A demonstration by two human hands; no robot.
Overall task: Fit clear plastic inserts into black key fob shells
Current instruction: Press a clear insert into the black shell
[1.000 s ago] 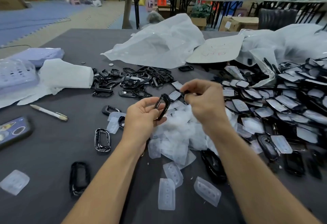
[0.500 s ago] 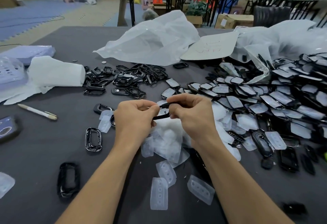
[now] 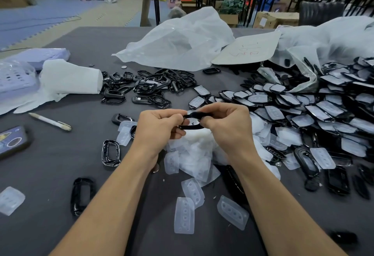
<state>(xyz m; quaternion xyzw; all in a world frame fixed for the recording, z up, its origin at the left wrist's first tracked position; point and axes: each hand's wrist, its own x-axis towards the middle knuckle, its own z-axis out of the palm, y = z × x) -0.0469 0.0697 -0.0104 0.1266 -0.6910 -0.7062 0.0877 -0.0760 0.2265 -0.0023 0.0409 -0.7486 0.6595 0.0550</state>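
Holding one black shell (image 3: 192, 121) up over the table (image 3: 50, 166), you now have both hands on it. A second ago only your left hand (image 3: 159, 128) held it, standing up on its edge, and your right hand (image 3: 226, 126) was off to the side, closed around something small. Now the shell is turned flat and your right hand has come in to meet it. That likely means you are pressing the clear piece in.

Your left hand pinches the left end of the shell. In the middle, the shell is a thin, shiny black ring, and something pale shows inside it, maybe the clear piece (image 3: 191, 122). I cannot tell if it is all the way in. Your right hand grips the right end.

Under your hands sits a heap of clear pieces (image 3: 194, 154). To the right lies a big pile of finished shells (image 3: 303, 110).
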